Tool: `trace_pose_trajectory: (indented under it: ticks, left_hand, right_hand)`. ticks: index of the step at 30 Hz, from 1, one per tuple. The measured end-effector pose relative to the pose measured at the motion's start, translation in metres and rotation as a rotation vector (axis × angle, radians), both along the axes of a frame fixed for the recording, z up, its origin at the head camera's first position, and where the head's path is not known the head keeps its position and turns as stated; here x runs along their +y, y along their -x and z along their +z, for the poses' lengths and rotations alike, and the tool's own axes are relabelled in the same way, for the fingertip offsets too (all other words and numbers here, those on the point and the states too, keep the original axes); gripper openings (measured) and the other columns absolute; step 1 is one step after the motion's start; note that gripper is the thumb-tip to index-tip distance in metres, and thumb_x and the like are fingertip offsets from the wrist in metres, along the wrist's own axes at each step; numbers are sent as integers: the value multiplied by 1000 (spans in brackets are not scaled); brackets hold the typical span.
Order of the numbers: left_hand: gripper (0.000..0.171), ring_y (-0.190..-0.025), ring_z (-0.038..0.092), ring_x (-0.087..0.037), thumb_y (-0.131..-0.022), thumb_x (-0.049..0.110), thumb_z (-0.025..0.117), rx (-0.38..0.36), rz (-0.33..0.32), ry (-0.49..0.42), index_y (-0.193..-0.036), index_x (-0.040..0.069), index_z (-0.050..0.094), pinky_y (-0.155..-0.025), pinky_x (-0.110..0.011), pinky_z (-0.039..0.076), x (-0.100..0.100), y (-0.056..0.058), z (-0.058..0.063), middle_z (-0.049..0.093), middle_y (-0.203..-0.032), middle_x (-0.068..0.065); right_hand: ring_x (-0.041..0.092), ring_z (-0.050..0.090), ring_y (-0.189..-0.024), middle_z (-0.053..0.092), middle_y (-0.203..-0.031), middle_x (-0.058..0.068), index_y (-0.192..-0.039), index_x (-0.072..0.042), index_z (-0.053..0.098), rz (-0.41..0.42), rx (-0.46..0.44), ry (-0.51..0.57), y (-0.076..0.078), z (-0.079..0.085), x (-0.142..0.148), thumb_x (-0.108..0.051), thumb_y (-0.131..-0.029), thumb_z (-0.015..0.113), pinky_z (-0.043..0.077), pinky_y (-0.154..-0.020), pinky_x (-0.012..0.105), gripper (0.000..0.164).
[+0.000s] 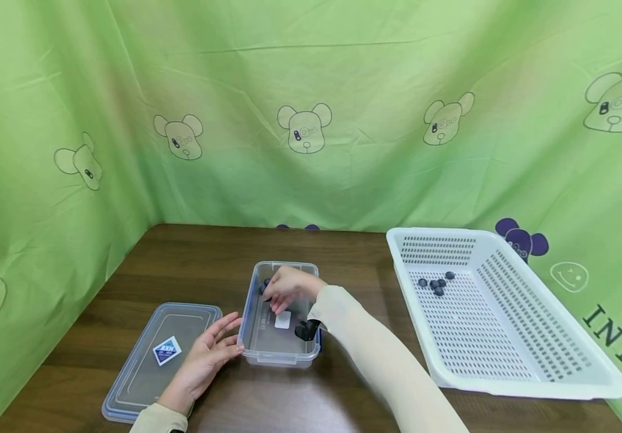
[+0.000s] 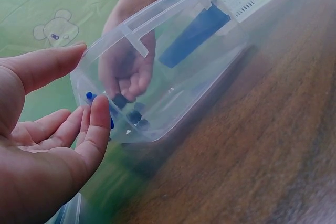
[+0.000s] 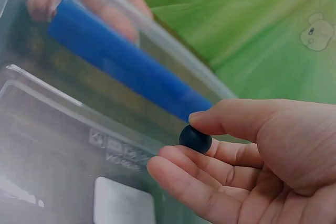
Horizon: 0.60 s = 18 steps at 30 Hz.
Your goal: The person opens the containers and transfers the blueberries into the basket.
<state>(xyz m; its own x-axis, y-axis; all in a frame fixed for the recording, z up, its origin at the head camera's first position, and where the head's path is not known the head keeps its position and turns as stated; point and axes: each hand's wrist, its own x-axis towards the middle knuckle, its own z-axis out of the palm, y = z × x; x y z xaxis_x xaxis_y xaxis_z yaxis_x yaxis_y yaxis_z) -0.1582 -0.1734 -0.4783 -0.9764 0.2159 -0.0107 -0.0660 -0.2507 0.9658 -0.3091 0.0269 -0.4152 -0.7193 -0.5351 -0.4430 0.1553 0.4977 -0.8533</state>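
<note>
At left on the desk [image 1: 338, 400] lies the lid [image 1: 148, 370], off the box. Just right of it, the left hand [image 1: 208, 358] touches the box's left side, thumb and fingers loosely spread, pinching nothing. The clear box [image 1: 273, 358] holds a few dark balls [image 2: 134, 117] in its far-left part, the exact count partly hidden, and a white label [image 1: 282, 320]. Inside it, the right hand [image 1: 289, 285] pinches one ball [image 3: 195, 139] between thumb and fingers. At right, the white basket [image 1: 538, 313] holds five balls [image 1: 434, 284] toward its far-left corner. The work looks partway: balls lie in both containers, one is not yet released, and the box is uncovered.
</note>
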Motion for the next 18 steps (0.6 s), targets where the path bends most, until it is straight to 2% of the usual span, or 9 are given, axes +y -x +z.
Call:
trace_pose_trajectory:
  ticks: [7,18]
  left_hand:
    - [74,-110,58,-20,-83,-14,62,-4,4,-2,-148,-12,26,-88,-26,52,0,0,0,46,-138,-12]
    - [76,-108,59,-18,-83,-15,61,-34,17,-7,-149,-12,25,-88,-26,52,1,-1,3,46,-139,-13]
  right_hand:
    - [17,64,-55,63,-67,13,-112,18,63,3,8,31,3,17,11,0,-93,61,59,-61,31,27]
    - [15,63,-56,63,-67,11,-118,20,59,-19,31,35,12,41,43,0,-94,58,60,-65,33,31]
